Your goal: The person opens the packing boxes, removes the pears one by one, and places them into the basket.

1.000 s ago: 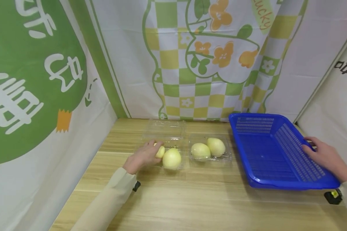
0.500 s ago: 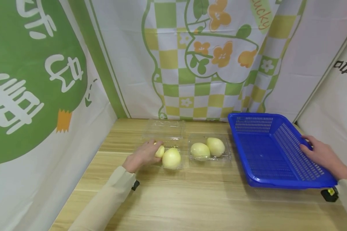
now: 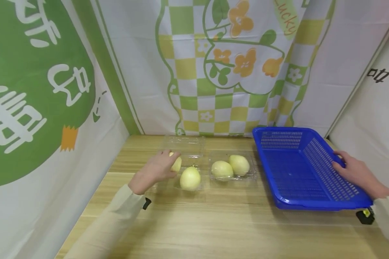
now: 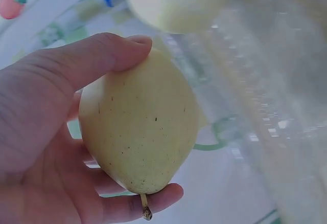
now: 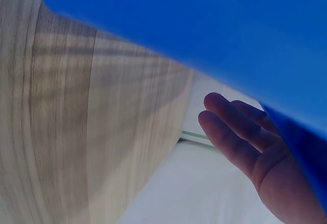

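In the head view my left hand (image 3: 155, 169) grips a pale yellow pear (image 4: 140, 121) over an open clear plastic clamshell box (image 3: 184, 145). The left wrist view shows the thumb on one side of the pear, the fingers behind it, and the stem beside a fingertip. Another pear (image 3: 190, 178) rests in the box's near half. My right hand (image 3: 359, 174) holds the right side of a blue plastic basket (image 3: 294, 180), thumb over the rim on the inner side. Its fingers (image 5: 235, 132) show on the outside in the right wrist view.
Between the open box and the basket sits a second clear box (image 3: 250, 176) with two pears (image 3: 230, 168) in it. All stand on a wooden table (image 3: 213, 226), with printed curtains (image 3: 220, 104) behind and at the sides.
My left hand has lifted the pear up and slightly away from the other pear. The right hand keeps its hold on the basket. The whole head view has shifted a little.
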{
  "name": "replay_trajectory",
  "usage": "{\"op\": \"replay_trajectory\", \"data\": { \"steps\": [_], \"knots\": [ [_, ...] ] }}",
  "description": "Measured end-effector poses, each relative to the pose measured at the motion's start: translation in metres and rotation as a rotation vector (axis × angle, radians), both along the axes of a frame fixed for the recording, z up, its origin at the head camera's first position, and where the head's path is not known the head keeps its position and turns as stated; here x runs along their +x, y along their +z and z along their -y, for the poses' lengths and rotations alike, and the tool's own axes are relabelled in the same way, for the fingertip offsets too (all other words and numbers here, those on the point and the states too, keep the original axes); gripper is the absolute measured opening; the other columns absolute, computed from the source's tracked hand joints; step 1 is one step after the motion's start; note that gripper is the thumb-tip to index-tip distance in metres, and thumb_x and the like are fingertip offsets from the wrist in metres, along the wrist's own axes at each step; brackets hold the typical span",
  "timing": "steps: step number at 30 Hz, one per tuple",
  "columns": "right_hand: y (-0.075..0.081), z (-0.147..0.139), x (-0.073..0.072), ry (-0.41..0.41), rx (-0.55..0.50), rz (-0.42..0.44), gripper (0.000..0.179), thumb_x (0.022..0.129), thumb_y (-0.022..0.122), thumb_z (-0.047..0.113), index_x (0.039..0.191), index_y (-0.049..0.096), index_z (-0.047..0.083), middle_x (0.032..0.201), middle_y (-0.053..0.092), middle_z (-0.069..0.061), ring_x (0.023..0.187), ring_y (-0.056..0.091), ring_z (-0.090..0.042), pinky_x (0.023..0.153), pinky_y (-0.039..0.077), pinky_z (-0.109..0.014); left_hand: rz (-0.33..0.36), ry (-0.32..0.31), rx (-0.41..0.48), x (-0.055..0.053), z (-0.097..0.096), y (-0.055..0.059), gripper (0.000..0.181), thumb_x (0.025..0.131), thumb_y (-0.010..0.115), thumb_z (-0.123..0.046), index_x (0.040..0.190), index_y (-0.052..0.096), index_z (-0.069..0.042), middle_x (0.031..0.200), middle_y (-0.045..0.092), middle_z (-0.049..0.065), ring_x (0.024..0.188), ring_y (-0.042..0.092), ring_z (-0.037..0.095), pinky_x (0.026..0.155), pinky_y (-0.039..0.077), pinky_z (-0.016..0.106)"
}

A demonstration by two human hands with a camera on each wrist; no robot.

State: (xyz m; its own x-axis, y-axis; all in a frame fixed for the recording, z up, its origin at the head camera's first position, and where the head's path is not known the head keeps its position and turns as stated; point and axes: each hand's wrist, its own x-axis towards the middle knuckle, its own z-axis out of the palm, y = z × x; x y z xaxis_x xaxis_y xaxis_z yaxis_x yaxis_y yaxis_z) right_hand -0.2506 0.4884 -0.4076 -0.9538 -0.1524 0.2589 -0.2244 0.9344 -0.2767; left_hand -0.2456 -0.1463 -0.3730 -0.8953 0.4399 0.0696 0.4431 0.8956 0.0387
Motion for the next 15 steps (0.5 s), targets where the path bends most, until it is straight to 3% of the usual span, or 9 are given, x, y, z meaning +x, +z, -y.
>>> {"op": "replay_trajectory", "data": {
  "steps": [6,15],
  "knots": [
    [0.001,0.001,0.002,-0.008,0.005,0.032,0.047,0.095,0.054,0.017,0.131,0.041,-0.011,0.114,0.052,-0.048,0.096,0.054,-0.065,0.074,0.045,-0.066,-0.091,-0.076,0.02,0.006,-0.012,0.025,0.06,0.082,0.077,-0.03,0.134,0.053,-0.013,0.122,0.058,0.02,0.096,0.062,0.033,0.07,0.054,0.04],
    [0.003,0.004,0.001,-0.009,0.023,0.039,0.05,0.093,0.056,0.016,0.132,0.04,-0.011,0.118,0.049,-0.049,0.098,0.051,-0.067,0.075,0.044,-0.068,-0.069,-0.158,0.059,0.017,-0.039,0.047,0.064,0.085,0.073,-0.039,0.141,0.048,-0.019,0.134,0.055,0.015,0.113,0.06,0.034,0.085,0.054,0.047]
  ]
}}
